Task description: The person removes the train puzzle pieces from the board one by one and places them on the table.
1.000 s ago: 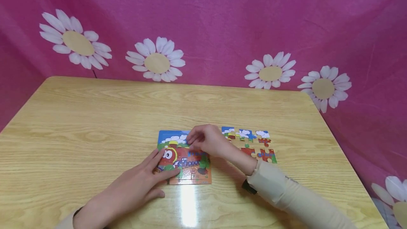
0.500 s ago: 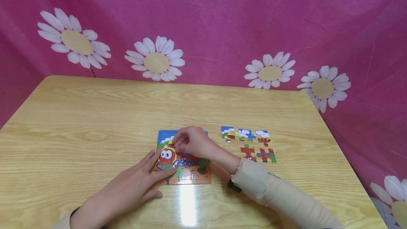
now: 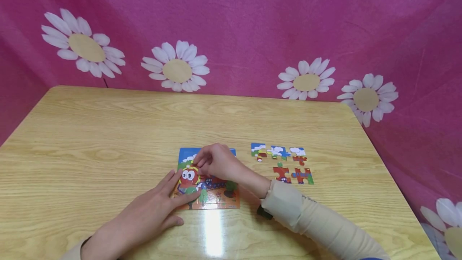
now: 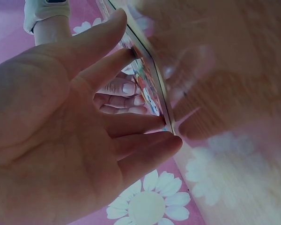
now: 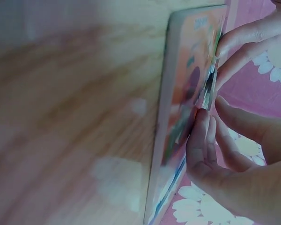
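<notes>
A jigsaw puzzle board [image 3: 225,206] with a red cartoon train and large eyes lies on the table at the front middle. My left hand [image 3: 153,204] rests along its left side, fingers spread and nearly straight, fingertips on its edge. Over the upper middle of the board, my right hand [image 3: 221,164] bends its fingers down, thumb and forefinger pinching a puzzle piece [image 5: 195,113] close against the picture. Only a small red bit of that piece shows in the right wrist view; the fingers hide the rest.
Several loose puzzle pieces lie right of the board, among them a sky piece [image 3: 278,152] and a red-and-blue piece [image 3: 303,176]. The wooden table [image 3: 108,139] ends at a pink flowered cloth [image 3: 238,31] behind.
My right hand has moved left across the board and then stays nearly still. The left hand's fingers have shifted slightly left, so both of the train's eyes show.
</notes>
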Demonstrator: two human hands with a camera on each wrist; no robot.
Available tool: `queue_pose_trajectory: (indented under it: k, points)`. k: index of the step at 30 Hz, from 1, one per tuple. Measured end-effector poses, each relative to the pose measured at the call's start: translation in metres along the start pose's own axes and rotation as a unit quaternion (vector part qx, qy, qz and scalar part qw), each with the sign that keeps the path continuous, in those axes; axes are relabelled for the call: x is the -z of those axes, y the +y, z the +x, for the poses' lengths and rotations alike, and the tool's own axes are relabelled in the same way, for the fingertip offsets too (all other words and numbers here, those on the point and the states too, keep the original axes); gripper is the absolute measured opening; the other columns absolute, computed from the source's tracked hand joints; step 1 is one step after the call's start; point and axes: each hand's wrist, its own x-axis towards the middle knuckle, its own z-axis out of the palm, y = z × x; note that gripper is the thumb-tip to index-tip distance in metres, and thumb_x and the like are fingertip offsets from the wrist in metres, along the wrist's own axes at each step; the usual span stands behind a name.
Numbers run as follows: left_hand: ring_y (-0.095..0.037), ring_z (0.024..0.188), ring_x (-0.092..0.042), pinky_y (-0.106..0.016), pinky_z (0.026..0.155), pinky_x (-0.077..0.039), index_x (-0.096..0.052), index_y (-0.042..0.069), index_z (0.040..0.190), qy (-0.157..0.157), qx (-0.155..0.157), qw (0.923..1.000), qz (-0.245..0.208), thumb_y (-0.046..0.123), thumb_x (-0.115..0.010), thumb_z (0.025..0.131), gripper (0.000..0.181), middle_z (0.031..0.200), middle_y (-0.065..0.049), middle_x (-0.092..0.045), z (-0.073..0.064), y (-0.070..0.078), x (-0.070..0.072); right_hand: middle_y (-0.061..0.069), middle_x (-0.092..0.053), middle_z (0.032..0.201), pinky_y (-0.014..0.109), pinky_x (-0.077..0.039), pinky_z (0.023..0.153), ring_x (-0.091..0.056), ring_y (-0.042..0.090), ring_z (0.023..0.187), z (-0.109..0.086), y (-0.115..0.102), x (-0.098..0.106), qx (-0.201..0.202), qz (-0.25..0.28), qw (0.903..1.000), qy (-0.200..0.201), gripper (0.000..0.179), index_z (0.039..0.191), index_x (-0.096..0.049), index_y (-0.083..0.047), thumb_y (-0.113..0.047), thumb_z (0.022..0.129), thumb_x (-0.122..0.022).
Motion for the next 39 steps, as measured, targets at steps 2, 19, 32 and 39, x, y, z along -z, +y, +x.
queue_pose_trajectory:
  k: [2, 19, 32, 39]
  points:
    - [-0.049, 0.138, -0.03, -0.05, 0.079, -0.055, -0.055, 0.031, 0.141, -0.001, 0.0, 1.0, 0.003, 0.035, -0.073, 0.086, 0.058, 0.152, -0.031, -0.028, 0.0, 0.0, 0.0, 0.005, -0.072, 0.084, 0.017, -0.05, 0.068, -0.064, 0.006, 0.072, 0.0, 0.0, -0.001, 0.0, 0.002, 1.0, 0.005, 0.016, 0.095, -0.073, -0.002, 0.007, 0.081, -0.074]
    - [-0.045, 0.141, -0.027, -0.05, 0.084, -0.053, -0.05, 0.031, 0.145, -0.019, -0.002, 0.9998, -0.006, 0.034, -0.074, 0.086, 0.063, 0.156, -0.028, -0.023, -0.002, -0.004, 0.003, 0.001, -0.069, 0.081, 0.021, -0.051, 0.07, -0.062, 0.008, 0.075, 0.002, 0.004, 0.003, -0.015, 0.02, 0.9997, 0.006, 0.017, 0.097, -0.073, -0.004, 0.004, 0.082, -0.076]
    - [-0.046, 0.14, -0.029, -0.052, 0.088, -0.051, -0.054, 0.028, 0.143, -0.012, -0.008, 0.9999, 0.001, 0.035, -0.074, 0.086, 0.061, 0.153, -0.03, -0.027, 0.0, -0.002, 0.003, 0.006, -0.071, 0.086, 0.026, -0.051, 0.062, -0.062, 0.012, 0.071, -0.022, 0.019, 0.049, -0.027, 0.059, 0.9978, 0.015, 0.008, 0.094, -0.074, 0.0, 0.001, 0.089, -0.069]
    - [-0.046, 0.14, -0.029, -0.054, 0.091, -0.049, -0.054, 0.028, 0.142, -0.015, -0.002, 0.9999, 0.003, 0.035, -0.074, 0.086, 0.06, 0.152, -0.031, -0.028, 0.001, -0.001, 0.002, 0.005, -0.066, 0.079, 0.026, -0.048, 0.06, -0.059, 0.014, 0.07, -0.044, 0.046, 0.073, -0.045, 0.042, 0.9977, 0.029, 0.005, 0.092, -0.07, 0.001, 0.003, 0.088, -0.07]
